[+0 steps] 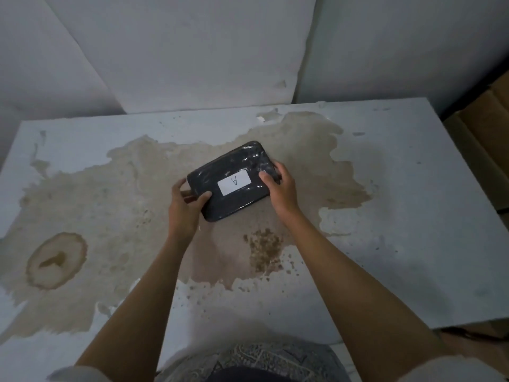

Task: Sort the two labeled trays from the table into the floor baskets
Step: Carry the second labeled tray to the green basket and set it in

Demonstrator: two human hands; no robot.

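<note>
Fingers [205,194] of the left hand [183,206] are curled round the near-left short end of a dark tray [234,166], thumb laid on the top face and the rest tucked under or behind that end, so it's gripped, not just touched. Same deal on the other side: the right hand [279,188] is clamped on the far-right short end, with the thumb pressed down on top next to the white label [234,184] and the other digits wrapped over the edge. The tray is wrapped in shiny clear film, and the label stuck on its top carries a single letter A, seen upside down from the head view. It's held roughly in the middle of the counter [413,202], a bit closer to the far edge than the near one, turned diagonally so one short end points toward the far-right corner and the other toward the near-left. Whether it's resting on the surface or lifted just off it can't be told for sure. The counter top itself is pale and pretty rough looking, with a big brownish stain [124,216] spread across the centre and left part, right under the tray, plus a ring-shaped mark [56,259] near the left edge and some darker speckles [265,248] toward the near edge. Both bare forearms are stretched out from the near edge. A brown cardboard box [484,125] can be made out past the right edge of the counter, and pale wall panels [192,51] are seen behind the far edge.
</note>
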